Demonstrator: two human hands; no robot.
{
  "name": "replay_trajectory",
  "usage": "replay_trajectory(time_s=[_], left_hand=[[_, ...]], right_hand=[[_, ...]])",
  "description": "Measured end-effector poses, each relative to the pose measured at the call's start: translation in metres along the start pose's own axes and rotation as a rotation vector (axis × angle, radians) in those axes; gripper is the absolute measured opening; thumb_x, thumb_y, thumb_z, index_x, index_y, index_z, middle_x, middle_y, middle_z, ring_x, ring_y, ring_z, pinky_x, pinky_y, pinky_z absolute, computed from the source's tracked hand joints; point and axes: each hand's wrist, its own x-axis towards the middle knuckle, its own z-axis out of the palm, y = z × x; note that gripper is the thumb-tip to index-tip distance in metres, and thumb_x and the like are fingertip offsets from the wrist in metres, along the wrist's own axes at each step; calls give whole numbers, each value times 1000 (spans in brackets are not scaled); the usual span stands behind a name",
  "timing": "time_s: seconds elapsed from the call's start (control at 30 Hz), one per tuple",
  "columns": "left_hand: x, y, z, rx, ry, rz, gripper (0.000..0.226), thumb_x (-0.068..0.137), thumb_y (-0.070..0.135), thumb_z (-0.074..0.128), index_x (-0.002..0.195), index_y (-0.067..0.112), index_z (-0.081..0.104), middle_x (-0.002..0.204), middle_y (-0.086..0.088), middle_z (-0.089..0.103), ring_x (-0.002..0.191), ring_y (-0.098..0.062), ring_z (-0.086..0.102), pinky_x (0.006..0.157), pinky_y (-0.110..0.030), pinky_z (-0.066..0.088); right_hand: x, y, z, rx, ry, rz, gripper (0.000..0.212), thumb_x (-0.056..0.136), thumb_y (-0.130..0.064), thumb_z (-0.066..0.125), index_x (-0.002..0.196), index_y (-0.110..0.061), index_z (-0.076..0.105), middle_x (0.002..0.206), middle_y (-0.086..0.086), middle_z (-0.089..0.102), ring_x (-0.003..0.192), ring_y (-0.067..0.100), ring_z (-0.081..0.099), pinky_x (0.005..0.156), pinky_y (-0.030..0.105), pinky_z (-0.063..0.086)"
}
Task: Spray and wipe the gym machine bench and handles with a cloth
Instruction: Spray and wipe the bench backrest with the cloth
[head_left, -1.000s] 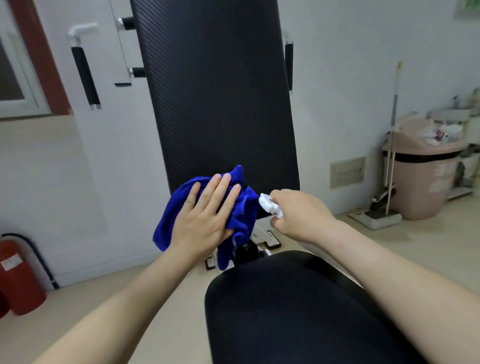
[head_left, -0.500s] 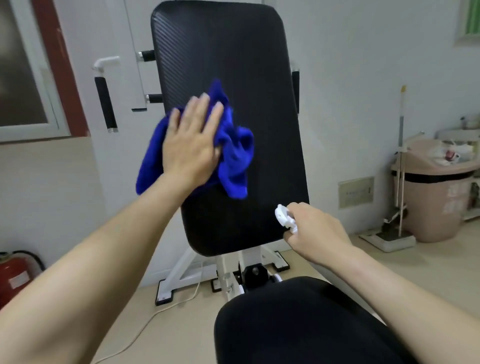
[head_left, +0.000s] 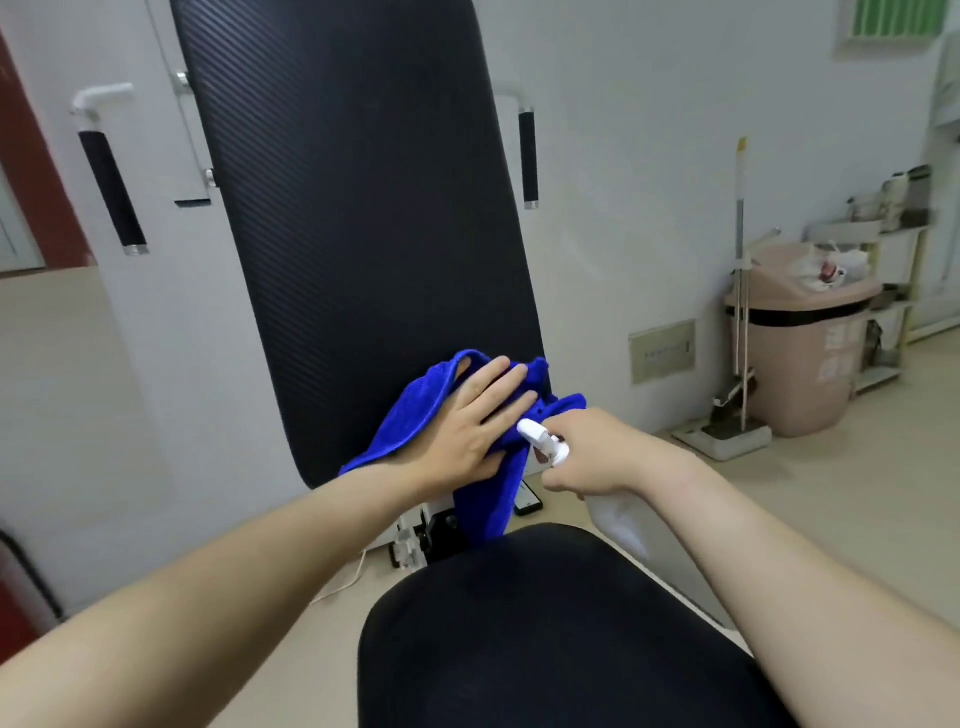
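Presently the left hand (head_left: 470, 431) lies flat, pressing the blue cloth (head_left: 415, 415) against the backrest's (head_left: 353, 234) lower edge, whose long axis rises above it, while the right hand (head_left: 602, 452) beside it grips the spray bottle (head_left: 545, 441).

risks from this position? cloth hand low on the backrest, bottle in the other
1. The spray bottle nozzle sits right beside the left hand; a squeeze now would likely wet the fingers rather than the backrest.
2. A long tail of the cloth hangs below the backrest toward the frame hardware and could snag there.
3. The right hand crowds the wiping hand, so a sideways stroke could bump the bottle.
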Motion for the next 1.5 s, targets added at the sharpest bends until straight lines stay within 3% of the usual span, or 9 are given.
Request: replay_trajectory(time_s=[0.27,0.37,0.6,0.8,1.0,1.1,1.17,1.27,1.5], left_hand=[[48,37,29,297,-84,137,26,83,33,65,106,29,74,131,12,54,137,-13,33,116,-29,18],[33,23,11,208,-64,240,33,83,4,56,113,9,70,136,-15,48,131,-36,39,112,-40,23],[-114,-11,-55,222,-99,-438,77,77,38,67,146,25,36,159,-10,20,146,-30,16,111,-60,11],[-123,19,-59,-532,406,-1026,79,86,-9,35,146,39,20,157,4,21,137,2,23,104,-1,20],[-123,13,-78,-1507,1051,-1556,16,97,10,48,86,18,56,68,9,62,68,-10,57,56,-23,48],[-91,17,-93,-1220,873,-1418,19,95,3,45,91,18,56,68,10,65,62,-3,62,58,-27,52],[-75,13,-86,-541,505,-1047,44,85,3,44,126,14,53,133,-5,56,124,-16,52,106,-40,41],[-83,2,-60,170,34,-665,62,86,30,56,143,16,38,161,-8,13,148,-30,9,114,-56,5],[-65,4,-22,245,-139,9,50,78,21,58,126,6,60,140,-16,52,134,-31,34,111,-51,14]], right_hand=[[-12,2,-32,69,49,52,19,76,-13,59,64,-17,45,64,-1,49,57,16,45,51,26,34],[-14,0,-33,51,95,6,22,75,-14,60,61,-22,44,61,-3,51,56,14,48,49,25,34],[-6,-49,6,-223,13,-273,18,73,-19,58,66,-25,43,69,-7,53,68,20,52,55,33,40],[-7,-83,37,-519,43,-524,19,81,-27,55,82,-27,37,81,-8,44,73,22,43,60,33,34],[-8,-83,42,-565,124,-547,15,83,-31,52,79,-25,39,79,-8,41,70,22,43,60,33,34],[-7,-81,35,-490,181,-503,15,85,-31,52,84,-24,39,85,-8,43,72,24,48,61,34,39],[-5,-78,28,-444,211,-470,14,84,-31,54,91,-24,45,92,-8,49,77,26,54,65,36,45],[-3,-62,13,-327,237,-389,12,78,-28,56,84,-23,47,86,-6,54,80,26,56,61,34,41],[-3,-44,6,-206,236,-267,22,82,-26,54,67,-27,37,67,-7,49,65,20,48,48,28,30]])
